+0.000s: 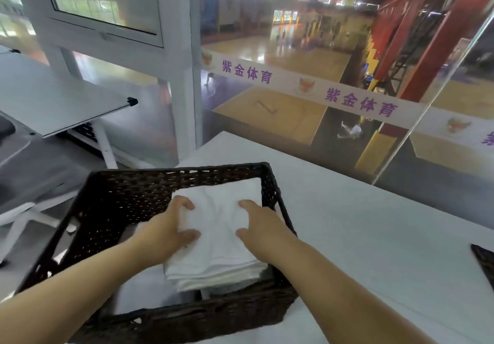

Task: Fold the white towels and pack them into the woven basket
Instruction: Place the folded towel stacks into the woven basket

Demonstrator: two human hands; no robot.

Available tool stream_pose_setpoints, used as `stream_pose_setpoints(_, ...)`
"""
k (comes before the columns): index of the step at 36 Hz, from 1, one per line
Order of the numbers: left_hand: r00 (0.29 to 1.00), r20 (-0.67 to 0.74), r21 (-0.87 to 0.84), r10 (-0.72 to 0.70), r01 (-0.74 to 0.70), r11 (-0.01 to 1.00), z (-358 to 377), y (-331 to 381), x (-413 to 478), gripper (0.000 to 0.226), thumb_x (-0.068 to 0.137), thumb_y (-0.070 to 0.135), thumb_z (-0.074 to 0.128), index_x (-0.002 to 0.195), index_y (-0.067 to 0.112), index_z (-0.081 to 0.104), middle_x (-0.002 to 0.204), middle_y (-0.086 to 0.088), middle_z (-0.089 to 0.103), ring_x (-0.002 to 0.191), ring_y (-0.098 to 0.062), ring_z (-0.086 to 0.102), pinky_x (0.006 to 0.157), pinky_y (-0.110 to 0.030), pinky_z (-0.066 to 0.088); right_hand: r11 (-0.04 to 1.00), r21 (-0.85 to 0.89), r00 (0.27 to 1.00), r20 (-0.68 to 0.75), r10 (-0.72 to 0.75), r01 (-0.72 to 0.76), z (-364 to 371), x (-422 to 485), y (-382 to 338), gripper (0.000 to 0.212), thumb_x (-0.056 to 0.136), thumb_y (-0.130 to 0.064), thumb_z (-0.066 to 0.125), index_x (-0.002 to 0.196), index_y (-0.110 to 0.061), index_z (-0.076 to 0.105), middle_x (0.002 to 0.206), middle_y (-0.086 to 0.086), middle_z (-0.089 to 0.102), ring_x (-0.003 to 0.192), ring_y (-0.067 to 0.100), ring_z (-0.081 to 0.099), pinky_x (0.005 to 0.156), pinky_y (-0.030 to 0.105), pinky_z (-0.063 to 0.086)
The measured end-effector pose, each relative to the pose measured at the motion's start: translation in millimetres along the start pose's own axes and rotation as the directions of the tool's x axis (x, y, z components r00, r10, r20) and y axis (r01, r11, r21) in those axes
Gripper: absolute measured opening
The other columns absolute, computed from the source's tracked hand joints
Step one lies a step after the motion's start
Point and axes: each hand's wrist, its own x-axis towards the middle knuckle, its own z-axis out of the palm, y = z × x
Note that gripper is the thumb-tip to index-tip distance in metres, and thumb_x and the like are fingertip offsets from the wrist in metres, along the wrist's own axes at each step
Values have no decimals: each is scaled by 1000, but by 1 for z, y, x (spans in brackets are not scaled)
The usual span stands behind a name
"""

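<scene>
Person's upper limbs, head view. Both forearms are bare along their whole visible length, smooth and slender. The left hand [171, 226] and right hand [263, 226] are likewise bare, fingers short and rounded.

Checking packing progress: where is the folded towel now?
Head view, low centre: the folded towel sits inside the woven basket, toward its right wall, under the left hand and right hand.
</scene>
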Motion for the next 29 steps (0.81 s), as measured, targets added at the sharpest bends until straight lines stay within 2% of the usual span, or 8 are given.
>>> stream_pose_setpoints(4,992,123,26,-27,24,999,28,-23,22,43,88,26,62,110,30,25,67,2,58,45,-5,49,37,-14,36,975,-214,994,84,71,-51,27,28,4,50,96,-11,48,143,-12,31,138,19,37,111,25,48,90,29,44)
stream_pose_setpoints(9,963,267,66,-32,15,998,53,-34,44,48,89,29,59,116,27,20,72,1,58,53,-8,51,43,-15,38,929,-357,984,104,146,-100,43,49,15,41,92,-2,47,132,-8,41,128,20,42,75,18,42,61,26,39)
stream_pose_setpoints(11,937,349,80,-12,-18,997,59,-36,48,56,87,29,61,125,25,19,72,4,55,56,-4,50,47,-14,37,896,-425,969,133,206,-132,45,54,22,46,90,0,51,134,-7,40,134,22,37,93,24,51,75,31,47)
stream_pose_setpoints(15,868,497,175,14,-115,978,66,-41,52,71,87,34,62,141,26,17,79,9,52,70,-6,51,57,-14,37,779,-603,912,204,357,-170,46,61,31,56,86,5,57,138,-1,38,145,26,24,126,37,38,100,43,44)
stream_pose_setpoints(20,896,442,350,-36,-136,927,52,-42,57,59,89,40,57,141,32,30,117,-3,46,103,-20,52,83,-26,40,764,-640,931,223,290,-85,46,59,25,40,84,5,57,123,-2,54,130,17,43,113,30,48,87,36,45)
stream_pose_setpoints(24,946,324,622,-21,-197,758,29,-30,56,43,91,43,49,132,30,41,129,0,48,112,-22,53,84,-31,42,756,-655,964,203,170,5,34,54,18,9,89,-3,56,83,-10,54,79,4,39,63,18,38,51,23,29)
stream_pose_setpoints(26,962,271,685,36,-219,695,18,-20,55,41,91,45,49,128,30,45,128,2,51,113,-21,53,81,-31,42,742,-663,972,225,70,100,20,48,16,8,91,-16,58,89,-9,53,89,6,48,74,23,48,54,26,30)
stream_pose_setpoints(29,970,209,705,122,-236,669,1,-1,48,40,90,51,50,124,31,48,125,6,54,112,-18,54,84,-34,45,755,-623,970,234,-71,205,-6,34,9,37,90,-30,60,122,-12,53,115,6,56,103,26,55,69,33,41)
